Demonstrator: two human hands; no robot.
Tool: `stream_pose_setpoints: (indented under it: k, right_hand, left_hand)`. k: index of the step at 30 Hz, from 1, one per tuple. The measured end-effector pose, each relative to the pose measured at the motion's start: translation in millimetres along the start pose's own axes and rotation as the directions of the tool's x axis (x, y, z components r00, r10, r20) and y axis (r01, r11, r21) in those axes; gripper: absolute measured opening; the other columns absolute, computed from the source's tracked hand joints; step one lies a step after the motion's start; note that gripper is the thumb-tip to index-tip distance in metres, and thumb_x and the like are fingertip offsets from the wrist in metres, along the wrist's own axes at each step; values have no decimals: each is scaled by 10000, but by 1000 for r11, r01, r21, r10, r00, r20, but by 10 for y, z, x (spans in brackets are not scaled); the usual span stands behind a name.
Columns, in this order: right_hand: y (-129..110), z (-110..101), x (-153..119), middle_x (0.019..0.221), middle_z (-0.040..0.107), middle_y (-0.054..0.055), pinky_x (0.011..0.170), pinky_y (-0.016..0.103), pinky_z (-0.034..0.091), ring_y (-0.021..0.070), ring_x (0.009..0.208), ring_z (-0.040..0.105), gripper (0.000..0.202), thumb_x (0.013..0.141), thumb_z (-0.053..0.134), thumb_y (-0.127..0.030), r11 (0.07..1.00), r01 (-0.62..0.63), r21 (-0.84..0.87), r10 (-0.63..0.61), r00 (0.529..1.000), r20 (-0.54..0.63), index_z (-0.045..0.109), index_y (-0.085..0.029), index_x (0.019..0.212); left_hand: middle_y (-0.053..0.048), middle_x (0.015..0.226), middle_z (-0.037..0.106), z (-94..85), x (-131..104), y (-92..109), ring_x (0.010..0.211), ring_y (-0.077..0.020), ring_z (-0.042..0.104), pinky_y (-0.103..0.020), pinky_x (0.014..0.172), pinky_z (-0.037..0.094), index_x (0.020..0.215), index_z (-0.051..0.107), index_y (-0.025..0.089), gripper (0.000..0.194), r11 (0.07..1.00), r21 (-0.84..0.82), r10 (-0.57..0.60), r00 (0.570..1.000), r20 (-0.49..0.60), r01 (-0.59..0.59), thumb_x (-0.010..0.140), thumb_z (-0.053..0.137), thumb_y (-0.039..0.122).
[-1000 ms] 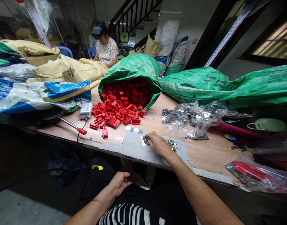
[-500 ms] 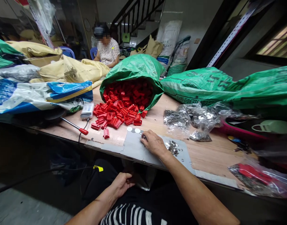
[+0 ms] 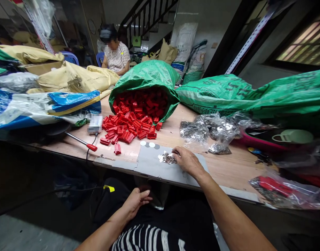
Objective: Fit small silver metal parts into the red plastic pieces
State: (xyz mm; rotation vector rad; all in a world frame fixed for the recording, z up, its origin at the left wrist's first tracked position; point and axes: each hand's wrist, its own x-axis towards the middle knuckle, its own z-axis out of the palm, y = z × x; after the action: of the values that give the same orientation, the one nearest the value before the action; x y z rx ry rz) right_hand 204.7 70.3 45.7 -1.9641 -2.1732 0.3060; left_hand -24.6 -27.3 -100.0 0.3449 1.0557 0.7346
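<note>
On the grey mat (image 3: 149, 163), a heap of small shiny metal pieces (image 3: 167, 158) lies just left of my right hand (image 3: 189, 162). The fingers of this hand are bent and held together at the heap's edge. Something thin and dark shows at their tips, too small to name. My left hand (image 3: 139, 200) is over my lap, below the table edge, with its fingers stretched out and nothing in them. White and grey round discs (image 3: 150, 145) sit along the mat's far edge.
Red plastic parts (image 3: 125, 127) spill from a green sack (image 3: 149, 75) beyond the mat. Clear bags of metal pieces (image 3: 195, 130) lie to the right. A red-handled tool (image 3: 92, 147) is at left. Across the table sits a person (image 3: 118, 57).
My right hand has moved right across the mat. Metal pieces now lie heaped to its left, where the hand was before. My left hand's fingers have straightened a little.
</note>
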Motion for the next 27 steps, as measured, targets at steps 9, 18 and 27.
stream_pose_setpoints:
  k: [9, 18, 27]
  right_hand:
    - [-29, 113, -142, 959, 687, 48, 704, 272, 378, 206, 894, 612, 114, 891, 540, -239, 993, -27, -111, 33, 998, 61, 634, -209, 947]
    - [-8, 107, -30, 1055, 681, 51, 765, 271, 412, 200, 964, 619, 188, 916, 503, -212, 997, 0, -71, 1, 1000, 22, 631, -209, 1054]
    - [-98, 171, 54, 1215, 579, 80, 779, 269, 454, 206, 1004, 616, 358, 908, 436, -113, 982, 114, -153, -103, 992, 79, 579, -209, 1221]
  left_hand:
    - [-38, 667, 681, 257, -519, 454, 663, -147, 623, -241, 683, 449, 740, 628, 146, 259, 891, 257, 333, 923, 194, -375, 717, 736, 381]
    - [-42, 861, 667, 272, -498, 815, 806, -179, 628, -272, 747, 481, 926, 629, 183, 244, 616, 406, 766, 634, -108, -675, 748, 683, 342]
    - [-171, 1379, 428, 85, -311, 1018, 1308, -300, 388, -478, 1087, 320, 1411, 328, 173, 652, 95, 925, 988, 150, -42, -367, 818, 592, 230]
